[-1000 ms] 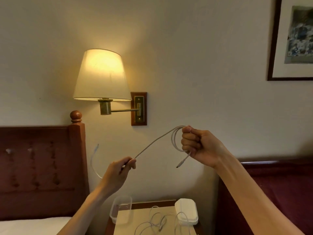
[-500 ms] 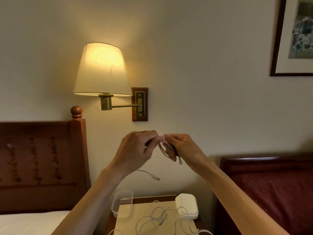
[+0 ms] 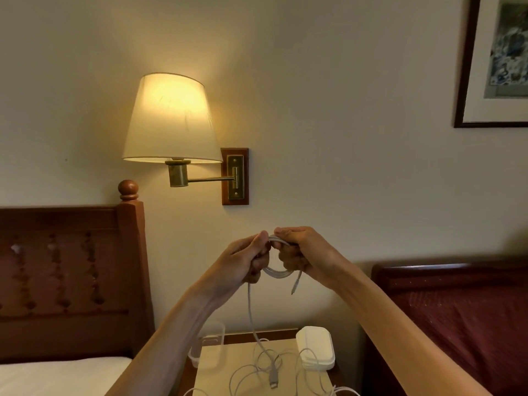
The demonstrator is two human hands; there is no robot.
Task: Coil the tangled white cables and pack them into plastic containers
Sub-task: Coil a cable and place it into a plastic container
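I hold a white cable (image 3: 278, 272) coiled into a small loop in the air in front of the wall. My left hand (image 3: 245, 260) pinches the left side of the loop. My right hand (image 3: 303, 254) grips its right side. One short end with a plug dangles below my right hand. A long tail hangs from my left hand down to the nightstand. Several loose tangled white cables (image 3: 257, 370) lie there. A clear plastic container (image 3: 205, 345) stands at the nightstand's back left. A stack of white lidded containers (image 3: 315, 351) sits at its back right.
A lit wall lamp (image 3: 171, 121) juts out above and left of my hands. A wooden headboard (image 3: 71, 278) and white bed stand at the left, a dark red bed (image 3: 463, 318) at the right. A beige sheet (image 3: 225, 367) covers the nightstand top.
My hands came together from about a forearm apart. The stretched cable is now gathered into a loop between them, and its free tail hangs down to the nightstand.
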